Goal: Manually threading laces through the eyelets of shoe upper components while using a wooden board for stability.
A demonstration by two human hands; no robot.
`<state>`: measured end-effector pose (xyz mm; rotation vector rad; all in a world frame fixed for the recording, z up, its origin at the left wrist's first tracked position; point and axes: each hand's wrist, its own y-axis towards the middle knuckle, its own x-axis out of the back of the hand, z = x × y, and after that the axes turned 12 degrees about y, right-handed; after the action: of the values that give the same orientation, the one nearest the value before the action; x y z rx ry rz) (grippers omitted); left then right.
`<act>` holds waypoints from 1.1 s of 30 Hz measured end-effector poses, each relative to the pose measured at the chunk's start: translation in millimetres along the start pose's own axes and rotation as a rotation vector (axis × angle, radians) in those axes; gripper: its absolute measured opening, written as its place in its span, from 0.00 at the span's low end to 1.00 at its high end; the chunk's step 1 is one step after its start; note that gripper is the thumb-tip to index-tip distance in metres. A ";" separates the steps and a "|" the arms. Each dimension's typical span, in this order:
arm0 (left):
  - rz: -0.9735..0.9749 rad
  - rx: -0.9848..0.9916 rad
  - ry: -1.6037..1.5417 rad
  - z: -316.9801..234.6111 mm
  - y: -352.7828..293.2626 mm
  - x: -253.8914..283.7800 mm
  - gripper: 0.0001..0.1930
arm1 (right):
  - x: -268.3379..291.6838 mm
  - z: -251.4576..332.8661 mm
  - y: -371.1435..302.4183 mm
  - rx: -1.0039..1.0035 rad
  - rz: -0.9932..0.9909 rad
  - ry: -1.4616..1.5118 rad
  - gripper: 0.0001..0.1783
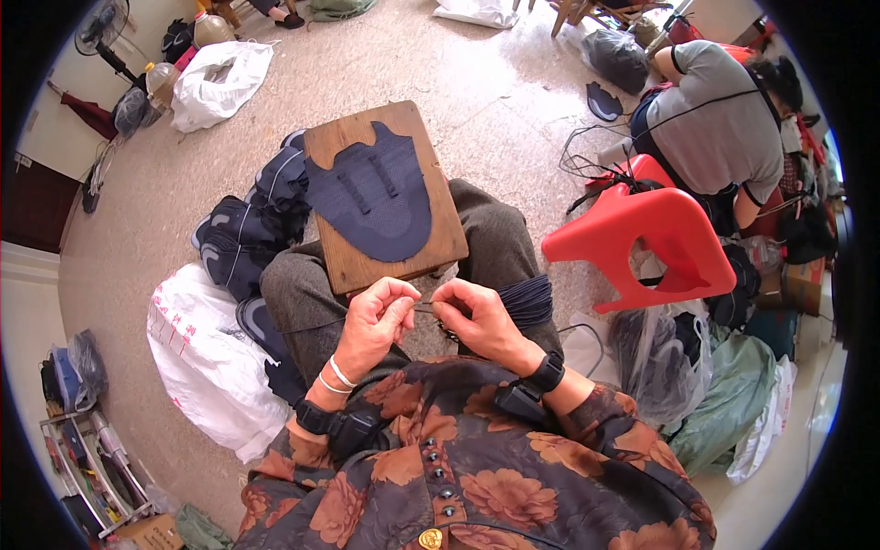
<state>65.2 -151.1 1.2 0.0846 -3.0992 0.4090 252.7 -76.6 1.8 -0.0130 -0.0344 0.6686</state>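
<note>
Close together in front of my lap, my left hand (371,321) and my right hand (481,318) are both closed in a pinch. A short stretch of thin dark cord (424,308) runs between their fingertips. Another dark strand trails leftward from my left hand across my thigh. Beside my right hand, a bundle of dark blue cord (528,301) lies over my right thigh. Just beyond my hands a wooden board (447,229) rests at my knees. On it lies a flat dark blue shoe upper (390,215) with two rows of slots or stitching.
Strung dark shoe pieces (243,238) and a white sack (206,357) lie at my left. A red plastic stool (660,238) stands on the right, near a bent-over person in a grey shirt (710,115). Plastic bags (665,357) and a green sack (733,390) sit at lower right.
</note>
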 end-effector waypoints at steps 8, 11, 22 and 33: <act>0.057 -0.018 0.041 -0.9 0.1 0.9 0.05 | 2.4 -2.2 5.2 0.177 0.072 -0.064 0.03; 0.077 -0.018 0.038 -0.1 3.0 -1.7 0.05 | 3.9 -3.1 4.3 0.177 0.069 -0.097 0.03; 0.112 0.003 0.116 3.4 -2.4 3.9 0.06 | 3.5 -11.4 -5.0 -0.141 0.060 0.182 0.03; 0.062 -0.110 -0.040 12.6 -9.4 -2.5 0.06 | -2.2 -6.1 -7.8 -0.252 0.140 0.428 0.04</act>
<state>68.2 -163.3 -8.6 -0.0043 -3.1628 0.2407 256.0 -84.1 -4.1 -0.4034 0.2969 0.7863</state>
